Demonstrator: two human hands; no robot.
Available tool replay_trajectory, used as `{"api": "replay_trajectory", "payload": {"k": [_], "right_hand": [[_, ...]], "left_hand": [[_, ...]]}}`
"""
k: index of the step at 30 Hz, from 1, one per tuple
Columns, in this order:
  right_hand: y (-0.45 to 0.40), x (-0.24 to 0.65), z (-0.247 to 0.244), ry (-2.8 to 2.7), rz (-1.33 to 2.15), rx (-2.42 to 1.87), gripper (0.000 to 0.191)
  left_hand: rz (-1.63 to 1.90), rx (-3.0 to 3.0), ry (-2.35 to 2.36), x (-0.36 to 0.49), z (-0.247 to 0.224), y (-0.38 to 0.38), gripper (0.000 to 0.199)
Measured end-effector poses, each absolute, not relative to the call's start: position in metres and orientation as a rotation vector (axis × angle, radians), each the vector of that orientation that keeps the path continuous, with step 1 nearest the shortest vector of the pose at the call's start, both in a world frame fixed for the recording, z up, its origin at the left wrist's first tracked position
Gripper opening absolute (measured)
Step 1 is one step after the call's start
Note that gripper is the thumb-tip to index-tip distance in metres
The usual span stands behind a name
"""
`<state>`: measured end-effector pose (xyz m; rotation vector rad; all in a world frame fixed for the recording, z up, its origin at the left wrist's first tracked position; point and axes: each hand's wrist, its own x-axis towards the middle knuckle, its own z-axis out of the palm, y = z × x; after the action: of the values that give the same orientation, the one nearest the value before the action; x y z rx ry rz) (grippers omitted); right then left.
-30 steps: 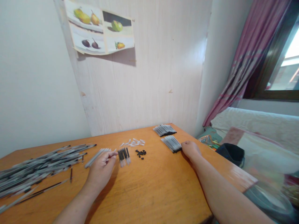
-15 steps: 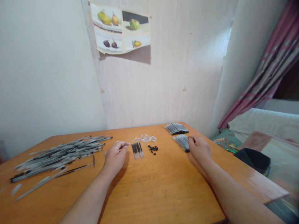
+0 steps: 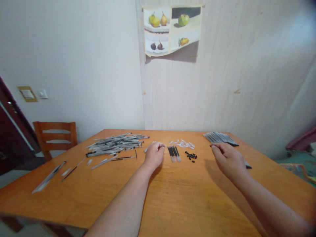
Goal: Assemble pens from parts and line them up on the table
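Observation:
My left hand (image 3: 155,154) is closed near the table's middle, just left of a short row of black-and-clear pieces (image 3: 174,154); a small pale thing shows at its fingers, too small to name. Behind that row lie small clear caps (image 3: 184,144), and to its right small black plugs (image 3: 191,156). My right hand (image 3: 228,158) is closed in a pinch above the table at the right; what it pinches is too small to make out. It partly hides a lower group of pens (image 3: 248,166). A row of pens (image 3: 219,138) lies behind it.
A large pile of pens (image 3: 117,144) lies at the left of the table (image 3: 177,197). Nearer the left edge are loose pens (image 3: 49,177) and a thin refill (image 3: 73,170). A wooden chair (image 3: 58,135) stands beyond the left side.
The view has turned left, bringing the chair and more loose pens into sight. My right hand has moved left, off the nearer pen group. My left hand stays beside the short row.

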<state>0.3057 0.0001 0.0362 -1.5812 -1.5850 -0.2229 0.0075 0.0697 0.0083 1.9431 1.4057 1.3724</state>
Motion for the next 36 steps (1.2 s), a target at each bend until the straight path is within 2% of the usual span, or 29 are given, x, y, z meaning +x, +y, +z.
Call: {"api": "replay_trajectory", "payload": {"k": [10,19,25,30,36], "right_hand": [[0.021,0.242,0.050,-1.448,0.194,-1.433,0.031],[0.026,0.226,0.007,-1.625,0.126,-1.589,0.035],[0.024,0.231,0.005,-1.655,0.071,-1.636,0.031],[0.026,0.231,-0.007,-1.676,-0.013,-1.620,0.027],[0.028,0.229,-0.015,-1.696,-0.045,-1.637,0.028]], "left_hand": [[1.455,1.626,1.592,-0.018,0.016,0.079,0.016],[1.453,1.574,1.759,-0.041,0.017,0.086,0.018],[1.236,1.730,1.870,-0.032,0.015,0.075,0.011],[0.819,2.058,2.108,-0.021,0.018,0.063,0.018],[0.652,2.278,2.256,-0.012,0.014,0.059,0.026]]}}
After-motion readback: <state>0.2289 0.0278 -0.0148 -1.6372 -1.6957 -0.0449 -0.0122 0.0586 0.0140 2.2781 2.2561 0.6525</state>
